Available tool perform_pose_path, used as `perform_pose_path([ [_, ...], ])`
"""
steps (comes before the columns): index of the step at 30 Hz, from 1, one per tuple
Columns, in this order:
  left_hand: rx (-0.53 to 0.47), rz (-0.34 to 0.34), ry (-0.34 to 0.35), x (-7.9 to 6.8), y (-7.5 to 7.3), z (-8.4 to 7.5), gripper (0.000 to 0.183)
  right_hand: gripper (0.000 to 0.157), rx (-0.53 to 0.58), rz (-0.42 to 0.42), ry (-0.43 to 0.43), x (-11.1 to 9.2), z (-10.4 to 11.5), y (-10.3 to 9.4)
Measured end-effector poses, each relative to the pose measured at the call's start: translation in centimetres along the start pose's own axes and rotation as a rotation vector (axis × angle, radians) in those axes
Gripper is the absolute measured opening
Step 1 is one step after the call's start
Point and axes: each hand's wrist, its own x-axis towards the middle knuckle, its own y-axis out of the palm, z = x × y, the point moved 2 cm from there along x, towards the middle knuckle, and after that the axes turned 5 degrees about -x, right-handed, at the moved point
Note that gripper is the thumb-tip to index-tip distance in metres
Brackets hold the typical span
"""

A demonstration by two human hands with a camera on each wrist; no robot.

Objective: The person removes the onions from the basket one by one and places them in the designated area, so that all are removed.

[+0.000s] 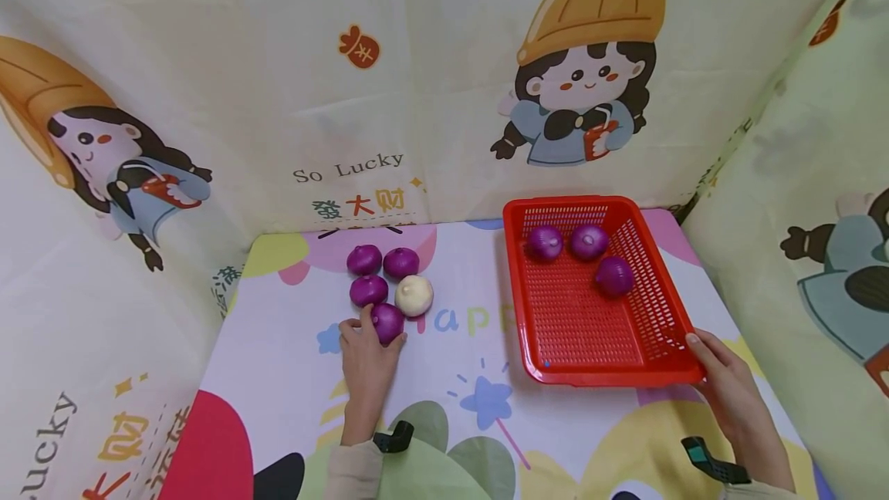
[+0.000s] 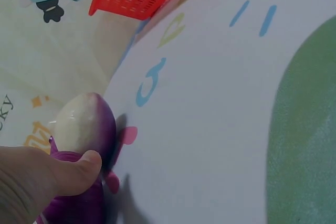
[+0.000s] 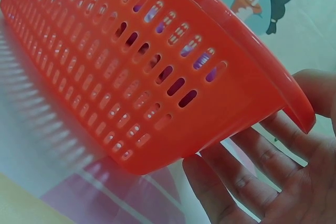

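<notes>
My left hand [image 1: 370, 361] holds the nearest purple onion [image 1: 387, 323] of a small group on the left of the table, fingers on its far left and thumb on its near right. The left wrist view shows the thumb [image 2: 79, 174] across this onion. Close beyond it sits a whitish bulb [image 1: 414, 296], its side purple in that view. Several more purple onions [image 1: 368, 291] stand beside and behind. My right hand [image 1: 735, 388] grips the near right corner of a red plastic basket [image 1: 583, 375], thumb over the rim and fingers [image 3: 252, 166] underneath. Three purple onions [image 1: 614, 276] lie inside.
A printed cloth [image 1: 444, 407] with cartoon shapes covers the table. Cream fabric walls [image 1: 451, 99] with printed figures rise behind it and on both sides. The basket's far rim stands close to the back wall.
</notes>
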Motion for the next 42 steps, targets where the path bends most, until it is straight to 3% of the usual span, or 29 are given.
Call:
perform_pose_path([
  [9, 0.023, 0.041, 0.0, 0.0, -0.3, -0.2, 0.092, 0.031, 0.011, 0.004, 0.011, 0.0, 0.1, 0.0],
  [18, 0.061, -0.002, 0.07, 0.3, -1.9, -1.2, 0.087, 0.036, 0.002, 0.0, 0.02, 0.0, 0.2, 0.1],
  [28, 0.056, 0.05, 0.189, 1.3, -2.8, -5.1, 0.082, 0.029, 0.031, 0.004, -0.004, -0.1, 0.1, 0.1],
  [34, 0.047, 0.078, 0.257, 1.7, -1.9, -7.5, 0.082, 0.027, 0.038, 0.01, -0.004, -0.1, 0.1, 0.1],
  [42, 0.031, 0.186, 0.318, 2.4, -0.2, -11.2, 0.081, 0.02, 0.053, 0.013, -0.016, -0.2, 0.2, 0.0],
])
